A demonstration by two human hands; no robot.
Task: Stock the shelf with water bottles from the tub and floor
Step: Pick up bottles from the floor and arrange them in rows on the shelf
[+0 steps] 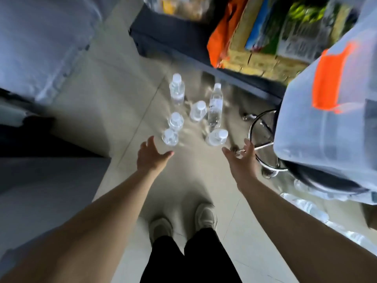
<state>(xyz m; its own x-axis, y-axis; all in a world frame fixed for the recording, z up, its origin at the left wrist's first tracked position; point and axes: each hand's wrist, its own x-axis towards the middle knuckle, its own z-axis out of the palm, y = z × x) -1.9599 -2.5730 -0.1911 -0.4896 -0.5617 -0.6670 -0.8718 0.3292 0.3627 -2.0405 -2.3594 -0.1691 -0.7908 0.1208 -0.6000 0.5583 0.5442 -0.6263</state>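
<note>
Head view looks straight down at pale floor tiles, with six clear plastic water bottles with white caps standing upright in a loose cluster just above the middle of the frame. I have both arms stretched toward them. My left hand hangs with fingers spread wide and holds nothing, just below the nearest small bottle. My right hand is likewise spread and empty, just below and right of another near bottle.

Further up the frame stand the tall labelled bottle and three more small ones. A translucent plastic tub with an orange patch fills the right edge, resting on what looks like a chrome-ringed stool; more bottles lie blurred at lower right. The dark shelf unit with colourful packets runs across the upper right.

These look full, so I judge them moderately heavy for their size — thin walls that give under a hard squeeze, and smooth enough to slip. I would wrap each around the body just under the shoulder, not pinch the cap, and approach gently, since an upright bottle tips easily into its neighbours.
</note>
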